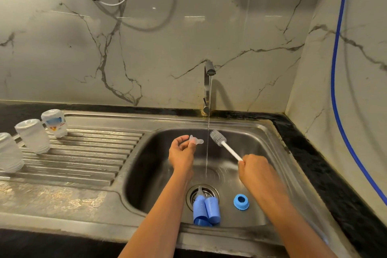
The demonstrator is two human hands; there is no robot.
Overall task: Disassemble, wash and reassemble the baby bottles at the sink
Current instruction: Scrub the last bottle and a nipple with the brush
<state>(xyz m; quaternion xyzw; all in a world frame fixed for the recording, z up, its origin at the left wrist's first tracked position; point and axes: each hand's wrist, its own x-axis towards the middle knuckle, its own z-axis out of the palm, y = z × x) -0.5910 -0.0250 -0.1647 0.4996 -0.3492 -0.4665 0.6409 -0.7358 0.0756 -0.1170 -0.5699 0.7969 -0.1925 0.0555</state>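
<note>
The sink (264,139), set in the dark desk (335,165), occupies the right of the scene, and its ribbed drainboard (88,153) extends to the left. The tap (208,86) at the far rim is running, and a thin stream (207,132) falls into the basin. Three clear bottle bodies stand upside down on the drainboard in a diagonal row: one far (54,123), one in the middle (33,136) and one near the left edge (9,153). All three are without tops, so disassembly appears complete and the bodies are probably washed and draining. The right hand (254,166) is closed around the white handle of the bottle brush (225,145), with the bristle head raised just right of the stream. The left hand (182,153) pinches a clear silicone nipple (196,140) between thumb and fingertips, just left of the stream and apart from the brush. The step in hand is therefore judged to be scrubbing or rinsing this nipple. A cluster of blue caps and collars (212,209) lies over the drain at the near side of the basin; one piece appears to carry a clear nipple. A separate blue screw ring (241,201) lies to its right. Whether these small parts are washed cannot be told. Reassembly is not yet begun.
</note>
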